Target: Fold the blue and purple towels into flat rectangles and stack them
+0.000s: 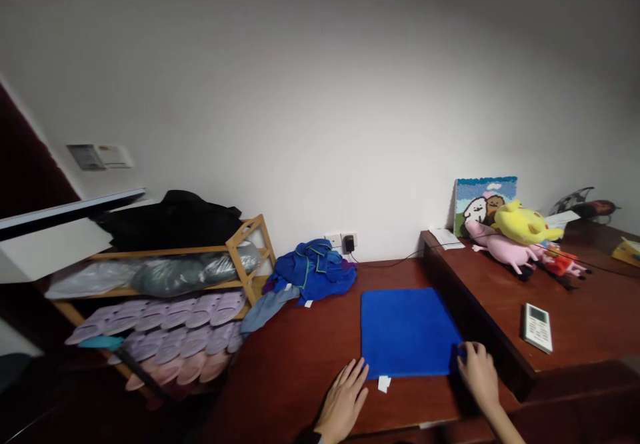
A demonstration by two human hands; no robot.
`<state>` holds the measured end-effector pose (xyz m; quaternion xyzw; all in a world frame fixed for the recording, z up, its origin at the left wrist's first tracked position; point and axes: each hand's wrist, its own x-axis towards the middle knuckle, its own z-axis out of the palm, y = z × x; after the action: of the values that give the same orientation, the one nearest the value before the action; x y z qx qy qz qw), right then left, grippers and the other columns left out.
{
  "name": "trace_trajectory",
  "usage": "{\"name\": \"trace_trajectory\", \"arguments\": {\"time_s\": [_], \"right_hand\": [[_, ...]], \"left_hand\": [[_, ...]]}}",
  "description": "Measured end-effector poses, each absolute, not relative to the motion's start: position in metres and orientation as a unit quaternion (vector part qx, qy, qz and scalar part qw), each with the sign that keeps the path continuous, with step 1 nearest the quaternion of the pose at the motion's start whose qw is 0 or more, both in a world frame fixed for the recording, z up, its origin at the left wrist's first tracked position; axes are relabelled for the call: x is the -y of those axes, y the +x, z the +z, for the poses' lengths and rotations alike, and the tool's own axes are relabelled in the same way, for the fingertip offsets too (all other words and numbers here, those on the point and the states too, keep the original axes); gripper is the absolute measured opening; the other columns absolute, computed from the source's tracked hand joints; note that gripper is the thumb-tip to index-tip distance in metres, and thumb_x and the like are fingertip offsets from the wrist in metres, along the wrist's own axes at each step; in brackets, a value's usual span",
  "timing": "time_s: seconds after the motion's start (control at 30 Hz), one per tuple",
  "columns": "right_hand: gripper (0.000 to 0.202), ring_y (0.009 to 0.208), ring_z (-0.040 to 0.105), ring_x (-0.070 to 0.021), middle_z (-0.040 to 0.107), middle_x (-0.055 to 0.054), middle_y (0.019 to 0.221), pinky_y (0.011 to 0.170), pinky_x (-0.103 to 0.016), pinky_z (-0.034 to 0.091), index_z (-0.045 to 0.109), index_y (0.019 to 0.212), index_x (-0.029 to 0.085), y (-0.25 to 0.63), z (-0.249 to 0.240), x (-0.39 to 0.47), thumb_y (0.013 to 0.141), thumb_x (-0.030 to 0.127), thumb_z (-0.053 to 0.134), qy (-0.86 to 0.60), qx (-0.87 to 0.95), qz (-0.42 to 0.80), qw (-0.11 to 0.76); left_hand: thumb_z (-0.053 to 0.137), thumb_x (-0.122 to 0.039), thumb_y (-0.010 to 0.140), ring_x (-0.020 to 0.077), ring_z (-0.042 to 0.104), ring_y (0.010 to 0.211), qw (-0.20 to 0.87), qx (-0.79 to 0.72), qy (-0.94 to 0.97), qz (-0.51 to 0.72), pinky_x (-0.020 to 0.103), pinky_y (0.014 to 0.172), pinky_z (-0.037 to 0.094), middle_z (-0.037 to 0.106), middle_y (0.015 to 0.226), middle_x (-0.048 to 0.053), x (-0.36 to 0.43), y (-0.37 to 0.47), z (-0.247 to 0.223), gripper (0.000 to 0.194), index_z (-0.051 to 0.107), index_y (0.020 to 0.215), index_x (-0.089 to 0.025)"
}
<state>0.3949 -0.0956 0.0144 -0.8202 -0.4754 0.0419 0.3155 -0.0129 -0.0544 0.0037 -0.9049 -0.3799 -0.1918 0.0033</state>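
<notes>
A blue towel (407,334) lies spread flat in a near-square on the reddish-brown table, with a white tag (384,383) sticking out from its near edge. My left hand (345,397) rests at the towel's near left corner, fingers stretched out and palm down. At the near right corner, my right hand (479,371) has its fingers bent and closed on the towel's edge; the fingertips are partly hidden. Further back on the table, a crumpled heap of blue cloths (315,271) sits against the wall, with a grey-blue cloth (270,307) hanging from it.
On the right, a raised desk section (500,297) carries a white remote control (537,328), plush toys (505,247) and a picture (480,197). A wooden rack (250,257) with lilac and pink slippers (190,337) stands left. A black plug (349,243) trails a cable along the wall.
</notes>
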Motion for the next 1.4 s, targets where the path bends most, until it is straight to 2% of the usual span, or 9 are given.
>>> {"name": "trace_trajectory", "arguments": {"time_s": [0.1, 0.23, 0.37, 0.67, 0.83, 0.97, 1.1, 1.3, 1.4], "right_hand": [[0.048, 0.132, 0.054, -0.0361, 0.056, -0.013, 0.147, 0.11, -0.053, 0.042, 0.068, 0.129, 0.025, 0.342, 0.02, 0.083, 0.094, 0.044, 0.041, -0.78, 0.576, -0.035, 0.24], [0.058, 0.151, 0.026, -0.042, 0.04, 0.004, 0.162, 0.118, -0.07, 0.022, 0.05, 0.146, 0.048, 0.273, 0.004, 0.064, 0.092, 0.066, 0.039, -0.771, 0.618, 0.019, 0.153], [0.064, 0.154, 0.016, -0.0434, 0.033, 0.006, 0.165, 0.118, -0.073, 0.011, 0.038, 0.152, 0.05, 0.256, -0.024, 0.039, 0.09, 0.066, 0.04, -0.785, 0.612, -0.006, 0.101], [0.065, 0.156, 0.011, -0.0378, 0.017, 0.009, 0.17, 0.12, -0.068, 0.014, 0.022, 0.157, 0.05, 0.307, -0.016, -0.076, 0.095, 0.066, 0.027, -0.789, 0.613, 0.027, 0.034], [0.065, 0.154, 0.017, -0.0386, 0.018, 0.006, 0.17, 0.117, -0.07, 0.02, 0.023, 0.157, 0.05, 0.336, -0.01, -0.124, 0.095, 0.067, 0.028, -0.779, 0.624, 0.069, 0.007], [0.055, 0.145, 0.037, -0.0446, 0.041, -0.005, 0.162, 0.111, -0.072, 0.027, 0.055, 0.145, 0.04, 0.316, 0.016, -0.148, 0.094, 0.056, 0.04, -0.784, 0.619, 0.03, -0.035], [0.048, 0.13, 0.056, -0.0314, 0.054, -0.013, 0.149, 0.109, -0.048, 0.042, 0.069, 0.129, 0.025, 0.223, 0.055, -0.178, 0.099, 0.037, 0.034, -0.685, 0.724, -0.007, 0.087], [0.049, 0.137, 0.051, -0.0321, 0.015, -0.008, 0.171, 0.119, -0.046, 0.031, 0.064, 0.137, 0.023, 0.05, 0.099, -0.229, 0.089, 0.024, 0.051, -0.572, 0.778, 0.192, 0.175], [0.065, 0.136, 0.052, -0.0356, 0.019, -0.017, 0.169, 0.118, -0.049, 0.034, 0.05, 0.148, 0.014, 0.01, 0.109, -0.241, 0.084, 0.018, 0.053, -0.594, 0.743, 0.242, 0.189]], "left_hand": [[0.043, -0.041, 0.105, 0.023, 0.044, 0.146, 0.005, 0.39, -0.908, -0.153, 0.045, 0.118, 0.044, 0.037, 0.164, -0.004, 0.051, -0.049, 0.002, 0.057, 0.023, 0.159, -0.043], [0.041, -0.042, 0.104, 0.0248, 0.043, 0.146, 0.027, 0.509, -0.852, -0.12, 0.049, 0.12, 0.039, 0.043, 0.161, -0.001, 0.026, -0.129, -0.002, 0.05, 0.039, 0.154, -0.041], [0.042, -0.04, 0.1, 0.0292, 0.042, 0.147, 0.076, 0.638, -0.762, -0.079, 0.055, 0.12, 0.034, 0.048, 0.158, 0.004, 0.003, -0.22, -0.004, 0.05, 0.051, 0.149, -0.032], [0.04, -0.039, 0.101, 0.0275, 0.038, 0.15, 0.066, 0.668, -0.734, -0.104, 0.056, 0.121, 0.033, 0.044, 0.161, -0.002, 0.008, -0.248, -0.005, 0.051, 0.044, 0.152, -0.039], [0.041, -0.038, 0.102, 0.0265, 0.039, 0.149, 0.047, 0.671, -0.731, -0.116, 0.056, 0.121, 0.034, 0.045, 0.161, -0.004, 0.012, -0.247, 0.001, 0.05, 0.044, 0.151, -0.042], [0.041, -0.037, 0.102, 0.0265, 0.041, 0.148, 0.049, 0.673, -0.726, -0.133, 0.055, 0.12, 0.036, 0.046, 0.16, -0.005, 0.015, -0.247, -0.001, 0.05, 0.042, 0.152, -0.043], [0.043, -0.034, 0.102, 0.0265, 0.043, 0.147, 0.06, 0.668, -0.727, -0.147, 0.054, 0.119, 0.039, 0.046, 0.16, -0.006, 0.016, -0.249, -0.005, 0.053, 0.039, 0.153, -0.045], [0.045, -0.03, 0.101, 0.0279, 0.043, 0.147, 0.049, 0.661, -0.732, -0.156, 0.055, 0.119, 0.039, 0.045, 0.161, -0.006, 0.015, -0.256, -0.016, 0.056, 0.037, 0.154, -0.046], [0.047, -0.031, 0.1, 0.0299, 0.041, 0.147, 0.026, 0.662, -0.731, -0.166, 0.057, 0.12, 0.038, 0.043, 0.161, -0.006, 0.015, -0.258, -0.022, 0.057, 0.037, 0.153, -0.046]]}}
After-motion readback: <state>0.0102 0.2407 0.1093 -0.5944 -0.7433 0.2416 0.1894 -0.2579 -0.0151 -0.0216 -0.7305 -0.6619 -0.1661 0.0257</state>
